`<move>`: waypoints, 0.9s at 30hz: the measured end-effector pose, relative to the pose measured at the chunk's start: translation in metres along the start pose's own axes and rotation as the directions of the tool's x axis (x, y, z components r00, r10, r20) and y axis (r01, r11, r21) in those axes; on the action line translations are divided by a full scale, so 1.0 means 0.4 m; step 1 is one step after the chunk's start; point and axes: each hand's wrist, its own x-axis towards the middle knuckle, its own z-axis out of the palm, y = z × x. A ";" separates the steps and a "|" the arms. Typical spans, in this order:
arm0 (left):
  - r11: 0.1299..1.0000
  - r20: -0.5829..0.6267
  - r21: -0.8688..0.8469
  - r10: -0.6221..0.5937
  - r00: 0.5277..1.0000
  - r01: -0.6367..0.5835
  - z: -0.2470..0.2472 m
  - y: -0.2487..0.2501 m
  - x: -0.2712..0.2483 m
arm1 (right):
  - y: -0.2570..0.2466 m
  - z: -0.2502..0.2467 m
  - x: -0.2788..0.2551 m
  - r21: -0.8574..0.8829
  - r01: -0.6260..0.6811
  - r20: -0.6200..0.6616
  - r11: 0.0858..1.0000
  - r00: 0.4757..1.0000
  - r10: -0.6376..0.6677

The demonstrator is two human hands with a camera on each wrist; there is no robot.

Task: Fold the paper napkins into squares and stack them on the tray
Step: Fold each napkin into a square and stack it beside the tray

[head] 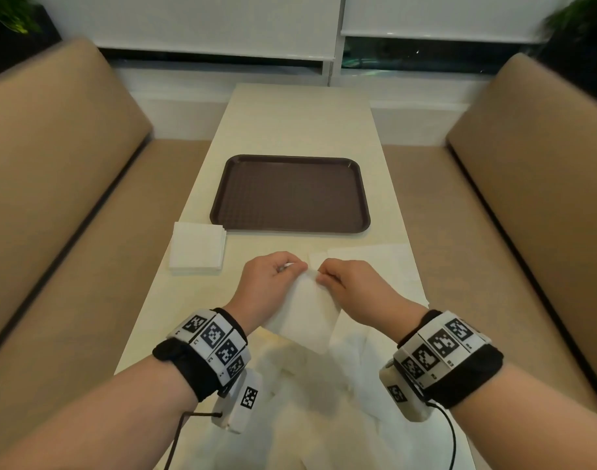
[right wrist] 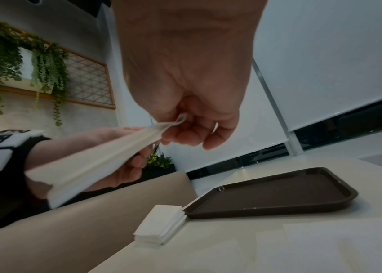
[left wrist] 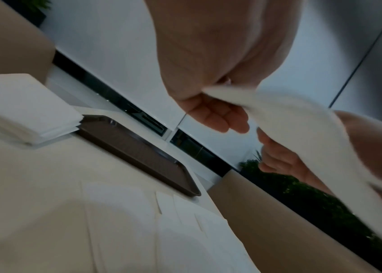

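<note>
A white paper napkin [head: 307, 313] hangs above the table, held up at its far top edge by both hands. My left hand [head: 273, 276] pinches the left corner and my right hand [head: 344, 279] pinches the right corner, fingers curled. The left wrist view shows the left hand [left wrist: 208, 99] gripping the napkin [left wrist: 302, 133]. From the right wrist, the right hand [right wrist: 185, 125] nips the napkin [right wrist: 106, 162] at its tip. The brown tray [head: 290, 195] lies beyond the hands with nothing on it. A stack of folded white napkins [head: 198, 248] sits at the tray's near left corner.
Unfolded napkins [head: 375, 262] are spread flat on the cream table [head: 290, 120] to the right of the hands, and more loose paper [head: 324, 401] lies under my wrists. Tan bench seats [head: 53, 184] flank the table on both sides. A window with blinds is behind.
</note>
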 end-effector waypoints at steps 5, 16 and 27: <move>0.997 0.071 -0.066 -0.043 0.997 0.048 -0.025 -0.023 -0.005 | 0.037 -0.013 -0.004 -0.007 -0.005 0.069 1.000 0.998 0.005; 0.953 0.274 0.275 0.049 0.960 -0.127 -0.072 -0.052 -0.007 | 0.012 0.013 0.040 -0.159 0.169 0.193 0.973 0.972 -0.137; 0.869 -0.306 -0.466 -0.332 0.892 0.164 -0.216 -0.177 0.082 | -0.070 0.036 0.217 0.408 -0.159 -0.050 0.899 0.979 0.196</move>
